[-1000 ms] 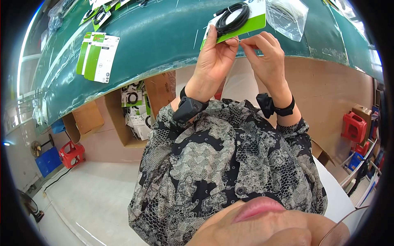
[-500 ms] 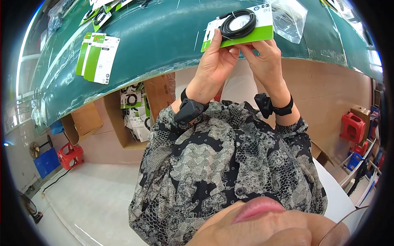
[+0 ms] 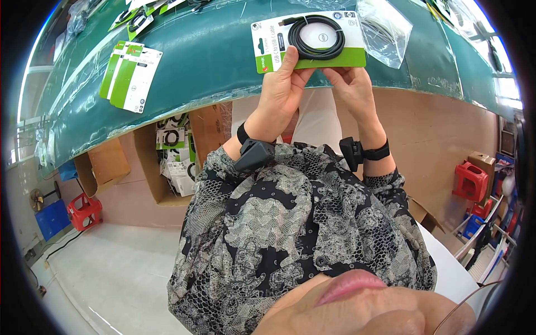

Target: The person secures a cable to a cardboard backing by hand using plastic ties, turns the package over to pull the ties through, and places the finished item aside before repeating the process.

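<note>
A white and green packaging card (image 3: 356, 54) carries a coiled black cable (image 3: 318, 55) on its front, with a thin white tie at the coil's top. It is held tilted up over the table's near edge. My left hand (image 3: 281, 92) is closed on the lower left part, thumb pressed on the front beside the coil and the other fingers partly behind. My right hand (image 3: 357, 92) is closed at the lower right edge, thumb and fingers pinched together just under the green strip. Some of its fingertips are hidden by the card.
Flat cards (image 3: 134, 81) lie stacked on the green table (image 3: 206, 61) to the left. Carded cables (image 3: 138, 23) sit behind them. A clear bag of thin white strips (image 3: 385, 33) lies right of my hands. Below the table, an open carton (image 3: 152, 167) holds more carded cables.
Both hands have shifted a little left with the card. It has turned so that its front shows more fully, and its left end stands higher.
</note>
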Motion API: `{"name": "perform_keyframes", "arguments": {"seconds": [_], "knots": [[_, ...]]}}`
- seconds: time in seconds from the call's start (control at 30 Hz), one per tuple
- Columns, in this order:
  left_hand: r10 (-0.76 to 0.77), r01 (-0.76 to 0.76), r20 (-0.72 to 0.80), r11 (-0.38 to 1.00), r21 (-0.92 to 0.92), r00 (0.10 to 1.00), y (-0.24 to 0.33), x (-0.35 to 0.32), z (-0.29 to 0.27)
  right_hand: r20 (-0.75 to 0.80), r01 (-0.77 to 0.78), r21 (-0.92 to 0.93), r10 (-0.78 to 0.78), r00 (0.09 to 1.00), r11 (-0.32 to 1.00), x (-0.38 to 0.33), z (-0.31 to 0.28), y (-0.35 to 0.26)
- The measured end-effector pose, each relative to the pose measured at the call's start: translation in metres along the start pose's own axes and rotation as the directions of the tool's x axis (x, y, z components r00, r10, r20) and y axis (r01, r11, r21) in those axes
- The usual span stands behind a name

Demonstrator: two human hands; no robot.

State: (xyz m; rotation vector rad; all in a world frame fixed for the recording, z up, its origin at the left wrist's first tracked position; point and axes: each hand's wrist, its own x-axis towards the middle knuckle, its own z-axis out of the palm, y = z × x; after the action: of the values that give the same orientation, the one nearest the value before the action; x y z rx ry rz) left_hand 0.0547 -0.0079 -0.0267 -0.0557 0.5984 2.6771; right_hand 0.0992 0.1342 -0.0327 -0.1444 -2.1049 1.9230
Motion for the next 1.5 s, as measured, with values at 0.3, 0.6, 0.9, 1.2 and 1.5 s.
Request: {"name": "perform_keyframes", "arguments": {"seconds": [0.3, 0.6, 0.9, 1.2, 1.5], "knots": [[0.191, -0.205, 0.086, 0.958, 0.202, 0.978, -0.004, -0.005, -0.011, 0.377, 0.664, -0.653, -0.603, 0.703, 0.364, 0.005, 0.004, -0.062], [0.079, -0.107, 0.158, 0.979, 0.176, 0.984, -0.014, -0.016, -0.027, 0.363, 0.602, -0.566, -0.485, 0.796, 0.563, 0.004, 0.018, -0.034], [0.069, -0.093, 0.175, 0.987, 0.129, 0.982, -0.017, -0.004, -0.034, 0.352, 0.686, -0.544, -0.61, 0.71, 0.483, 0.002, 0.009, -0.021], [-0.016, 0.018, 0.111, 1.0, -0.016, 0.994, -0.025, -0.011, -0.023, 0.473, 0.779, -0.577, -0.678, 0.563, 0.244, 0.0, -0.01, -0.024], [0.066, -0.071, 0.139, 0.997, 0.03, 0.988, -0.02, -0.007, -0.029, 0.363, 0.733, -0.636, -0.745, 0.56, 0.242, -0.022, -0.009, -0.019]]}}
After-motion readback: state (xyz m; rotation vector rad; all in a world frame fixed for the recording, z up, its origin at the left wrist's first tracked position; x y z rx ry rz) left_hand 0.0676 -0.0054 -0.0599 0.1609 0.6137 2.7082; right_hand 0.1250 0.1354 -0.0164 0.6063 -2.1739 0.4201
